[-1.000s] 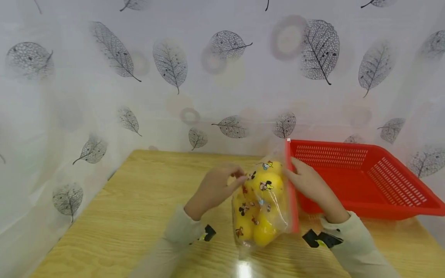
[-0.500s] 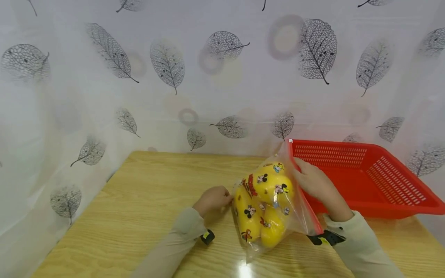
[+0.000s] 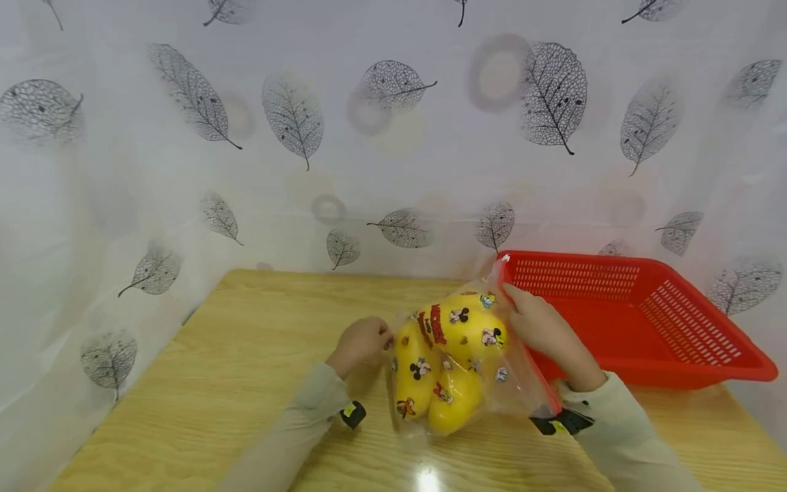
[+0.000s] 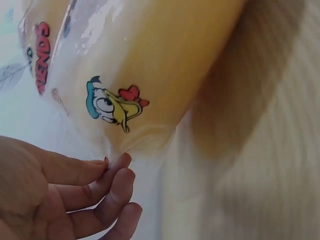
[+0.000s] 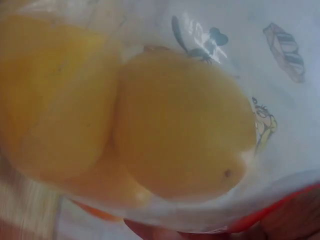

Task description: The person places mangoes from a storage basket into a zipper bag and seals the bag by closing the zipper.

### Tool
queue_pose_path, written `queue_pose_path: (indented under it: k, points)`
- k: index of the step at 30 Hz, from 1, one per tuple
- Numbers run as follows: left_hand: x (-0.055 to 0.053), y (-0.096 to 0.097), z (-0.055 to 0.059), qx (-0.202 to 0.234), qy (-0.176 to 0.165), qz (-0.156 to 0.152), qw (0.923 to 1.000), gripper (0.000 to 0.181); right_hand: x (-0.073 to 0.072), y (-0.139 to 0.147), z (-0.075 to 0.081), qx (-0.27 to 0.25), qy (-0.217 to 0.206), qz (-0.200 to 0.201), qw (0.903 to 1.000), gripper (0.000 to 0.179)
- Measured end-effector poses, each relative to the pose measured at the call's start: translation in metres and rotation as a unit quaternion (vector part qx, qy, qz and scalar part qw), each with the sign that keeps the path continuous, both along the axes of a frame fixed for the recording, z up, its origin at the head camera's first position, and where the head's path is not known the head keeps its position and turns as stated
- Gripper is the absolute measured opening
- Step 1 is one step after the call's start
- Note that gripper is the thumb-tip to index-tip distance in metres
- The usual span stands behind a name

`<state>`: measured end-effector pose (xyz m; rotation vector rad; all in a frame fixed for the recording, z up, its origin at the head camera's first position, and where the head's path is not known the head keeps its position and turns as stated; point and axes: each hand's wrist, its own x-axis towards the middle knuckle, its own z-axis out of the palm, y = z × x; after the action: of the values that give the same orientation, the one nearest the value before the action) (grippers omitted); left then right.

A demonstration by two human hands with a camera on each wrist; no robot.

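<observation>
A clear zip bag (image 3: 504, 393) printed with cartoon figures lies at the middle front of the table. Several smooth yellow fruits (image 5: 185, 125) fill it, pressed together behind the plastic. Along the bag's right side runs a red zip strip (image 3: 544, 383) with a white slider at its top. My left hand (image 3: 363, 343) pinches the plastic at the bag's left edge; the left wrist view shows thumb and index finger (image 4: 120, 161) meeting there below a duck print. At the red strip my right hand (image 3: 546, 329) grips the bag's mouth side, its fingers partly hidden by the plastic.
A red plastic basket (image 3: 682, 374) with slotted walls stands at the right, just behind my right hand and forearm. The wooden table (image 3: 264, 321) stretches away to the left. A leaf-printed sheet (image 3: 406, 157) hangs behind the table and at its sides.
My left hand has dropped from the bag's upper left to its left edge and now pinches it. The bag has tilted, its red strip slanting, and has shifted slightly left.
</observation>
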<state>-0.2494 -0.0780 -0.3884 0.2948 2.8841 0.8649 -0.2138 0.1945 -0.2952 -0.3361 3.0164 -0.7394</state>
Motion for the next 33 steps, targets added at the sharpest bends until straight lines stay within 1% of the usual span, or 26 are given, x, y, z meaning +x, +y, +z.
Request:
queue_pose_path:
  k: [3,4,6,9,10,12,14,16,18,22,24,26,28,31,33]
  points:
    - [-0.002,-0.014,0.007,-0.002,0.008,0.023,0.9997,0.027,-0.004,-0.008,-0.003,-0.004,-0.001,0.0,1.0,0.06]
    - [-0.003,-0.019,0.01,-0.004,0.011,0.03,0.9995,0.027,-0.006,-0.011,-0.004,-0.006,0.004,0.001,1.0,0.059]
    - [-0.004,-0.029,0.015,-0.008,0.019,0.042,0.9989,0.026,-0.009,-0.017,-0.009,-0.013,0.013,0.006,0.9998,0.051]
    - [-0.007,-0.043,0.021,-0.014,0.031,0.062,0.9975,0.025,-0.014,-0.029,-0.017,-0.026,0.034,0.015,0.999,0.033]
    - [-0.008,-0.047,0.023,-0.016,0.037,0.069,0.9968,0.026,-0.015,-0.032,-0.02,-0.034,0.036,0.017,0.9986,0.03]
    - [-0.01,-0.055,0.025,-0.017,0.048,0.084,0.9952,0.027,-0.018,-0.039,-0.027,-0.052,0.033,0.015,0.998,0.028]
    - [-0.011,-0.062,0.027,-0.012,0.056,0.101,0.9932,0.027,-0.023,-0.044,-0.034,-0.067,0.026,0.01,0.9973,0.032]
    - [-0.012,-0.066,0.028,-0.002,0.068,0.114,0.9912,0.028,-0.029,-0.048,-0.041,-0.073,0.023,0.0,0.9971,0.037]
    - [-0.013,-0.069,0.027,0.009,0.078,0.123,0.9892,0.027,-0.036,-0.05,-0.046,-0.069,0.028,-0.008,0.9972,0.039]
    - [-0.013,-0.073,0.023,0.022,0.085,0.122,0.9887,0.025,-0.042,-0.051,-0.053,-0.057,0.039,-0.02,0.9974,0.042]
    - [-0.011,-0.074,0.021,0.021,0.08,0.115,0.99,0.025,-0.042,-0.049,-0.055,-0.04,0.045,-0.025,0.9979,0.04]
    - [-0.009,-0.076,0.018,0.016,0.063,0.105,0.9924,0.028,-0.04,-0.048,-0.055,-0.026,0.044,-0.029,0.9983,0.039]
    - [-0.007,-0.078,0.017,0.009,0.038,0.096,0.9946,0.031,-0.036,-0.047,-0.054,-0.012,0.038,-0.033,0.9986,0.035]
    - [-0.006,-0.082,0.014,-0.003,-0.008,0.076,0.997,0.033,-0.029,-0.045,-0.052,-0.013,0.015,-0.038,0.9991,0.029]
    - [-0.006,-0.083,0.013,-0.004,-0.028,0.067,0.9973,0.033,-0.025,-0.043,-0.052,-0.008,0.004,-0.04,0.9991,0.026]
